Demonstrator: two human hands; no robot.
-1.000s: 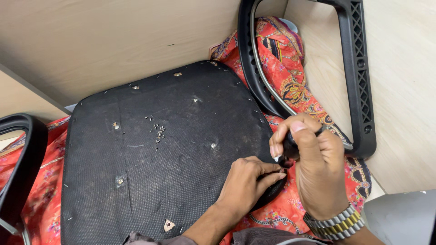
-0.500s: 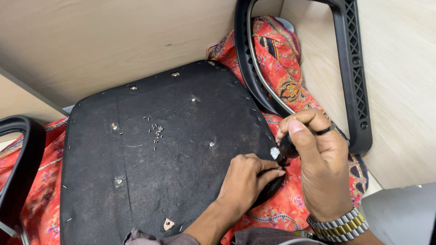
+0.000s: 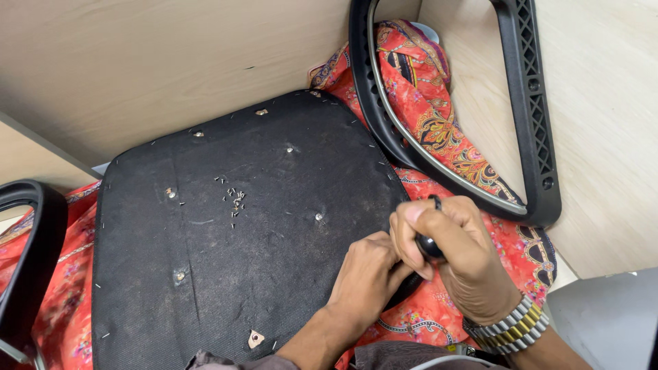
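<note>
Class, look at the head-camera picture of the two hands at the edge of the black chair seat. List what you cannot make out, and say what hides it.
- Tip of the black tool: covered by the right hand.
- Seat edge under the left hand: hidden by its fingers.
- Loose bits on the seat: too small to identify.
- Left armrest: cut off by the picture's left edge.
</note>
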